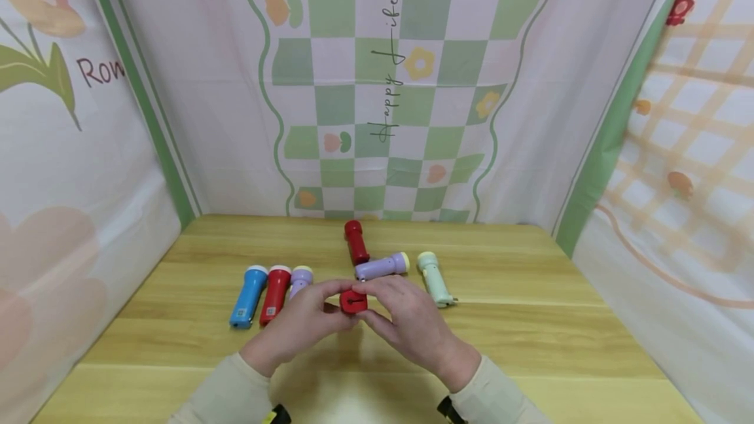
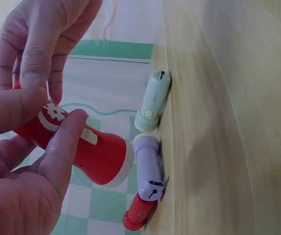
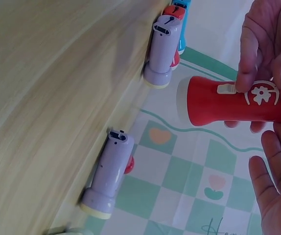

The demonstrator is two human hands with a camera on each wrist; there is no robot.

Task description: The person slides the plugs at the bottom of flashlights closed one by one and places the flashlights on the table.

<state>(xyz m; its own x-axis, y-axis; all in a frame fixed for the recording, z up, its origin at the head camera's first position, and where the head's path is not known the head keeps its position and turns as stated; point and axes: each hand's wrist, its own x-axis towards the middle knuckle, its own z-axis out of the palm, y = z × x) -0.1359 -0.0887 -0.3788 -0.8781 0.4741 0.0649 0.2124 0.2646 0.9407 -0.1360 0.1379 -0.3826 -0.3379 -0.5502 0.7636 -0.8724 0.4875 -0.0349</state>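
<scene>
Pretty cozy corner: a yellowish wood-grain tabletop [image 1: 548, 339] is closed in by printed cloth on three sides. The far cloth [image 1: 336, 57] is covered in green-and-white checks with "Happy Life" turned sideways, big flowers are printed on the left cloth [image 1: 118, 149], and an orangey plaid on the right one [image 1: 677, 214]. A red flashlight [image 1: 353, 301] is being held up over the middle of the table; its body is gripped by the curled fingers and thumb of the left hand [image 1: 309, 316], and its tail end is pinched by the right hand [image 1: 412, 319]. Over on the left, a blue flashlight [image 1: 249, 296] and a white-rimmed red one [image 1: 275, 296] are lined up with a purple one [image 1: 302, 278], partly hidden. A mint flashlight [image 1: 434, 280] is laid to the right.
</scene>
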